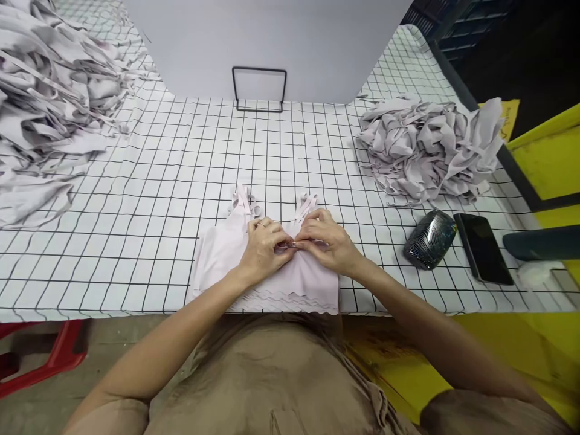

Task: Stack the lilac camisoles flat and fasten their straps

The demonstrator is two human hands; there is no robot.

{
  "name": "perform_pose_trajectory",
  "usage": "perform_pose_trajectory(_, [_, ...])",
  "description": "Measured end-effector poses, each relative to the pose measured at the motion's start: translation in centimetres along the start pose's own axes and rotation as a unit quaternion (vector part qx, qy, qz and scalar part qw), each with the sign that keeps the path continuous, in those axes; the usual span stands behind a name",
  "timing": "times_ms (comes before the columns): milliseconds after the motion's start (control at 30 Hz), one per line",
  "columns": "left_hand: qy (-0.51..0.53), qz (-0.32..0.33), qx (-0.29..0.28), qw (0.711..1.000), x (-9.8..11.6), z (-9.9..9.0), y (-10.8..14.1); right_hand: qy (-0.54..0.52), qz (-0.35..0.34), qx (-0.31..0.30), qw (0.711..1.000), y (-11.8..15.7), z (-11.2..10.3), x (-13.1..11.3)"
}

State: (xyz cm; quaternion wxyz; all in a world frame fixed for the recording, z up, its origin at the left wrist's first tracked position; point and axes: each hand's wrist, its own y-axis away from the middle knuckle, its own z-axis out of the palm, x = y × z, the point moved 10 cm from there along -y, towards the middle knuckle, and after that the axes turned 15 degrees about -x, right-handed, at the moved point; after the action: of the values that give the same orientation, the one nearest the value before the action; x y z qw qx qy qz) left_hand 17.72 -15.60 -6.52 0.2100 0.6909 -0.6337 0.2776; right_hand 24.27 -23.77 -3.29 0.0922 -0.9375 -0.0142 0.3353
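Matt cloth, smooth gloss
The garments (220, 254) look like smooth matt fabric; the phone (484, 248) shows a glossy, glass-like front.

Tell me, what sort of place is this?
Probably a garment workshop: a big heap of pale cloth lies on the left of the table, a smaller heap on the right, and layered strappy garments at the near edge.

The checked table (156, 175) bears pale garments (220, 254), fabric piles (428, 151), a phone (484, 249).
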Motion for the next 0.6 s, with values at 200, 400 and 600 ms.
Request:
perform_pose_trajectory(200, [-0.004,-0.007,-0.01,1.0,-0.14,0.18,-0.07,0.001,0.004,0.009,1.0,0.2,-0.11,0.02])
perform_pose_trajectory(400, [-0.009,-0.008,-0.007,1.0,-0.16,0.21,-0.1,0.004,0.007,0.006,1.0,0.13,-0.02,-0.15])
perform_pose_trajectory(600, [-0.014,-0.016,-0.017,1.0,-0.24,0.36,-0.2,-0.009,0.012,0.009,1.0,0.12,0.01,-0.09])
